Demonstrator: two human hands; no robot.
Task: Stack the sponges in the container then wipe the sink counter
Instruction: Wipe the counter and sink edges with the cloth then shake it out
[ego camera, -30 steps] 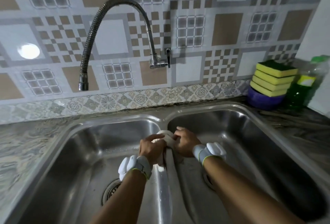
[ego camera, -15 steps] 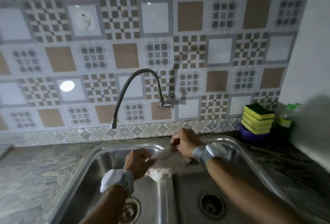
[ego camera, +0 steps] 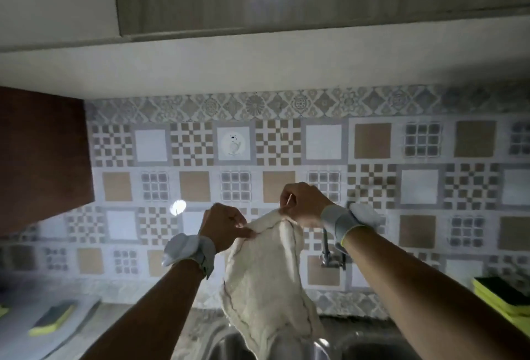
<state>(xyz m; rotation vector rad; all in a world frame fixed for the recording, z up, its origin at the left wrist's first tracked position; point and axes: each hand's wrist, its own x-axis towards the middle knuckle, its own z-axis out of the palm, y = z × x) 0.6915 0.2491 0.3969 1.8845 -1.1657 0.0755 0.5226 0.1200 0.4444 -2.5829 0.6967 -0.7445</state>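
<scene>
A person's left hand (ego camera: pixel 222 226) and right hand (ego camera: pixel 301 205) are each pinching a top corner of a damp-looking, crumpled white cloth (ego camera: pixel 266 282), holding it raised above the stainless steel double sink (ego camera: pixel 218 345). The cloth is hanging straight down between the two wrists. A pinched corner could be slipping, dropping the cloth into the basin. One yellow-and-dark rectangular sponge (ego camera: pixel 51 318) is lying loose on the grey counter (ego camera: pixel 17 339) far to the left, well apart from both hands; more stacked yellow sponges (ego camera: pixel 504 299) are sitting at the right edge.
</scene>
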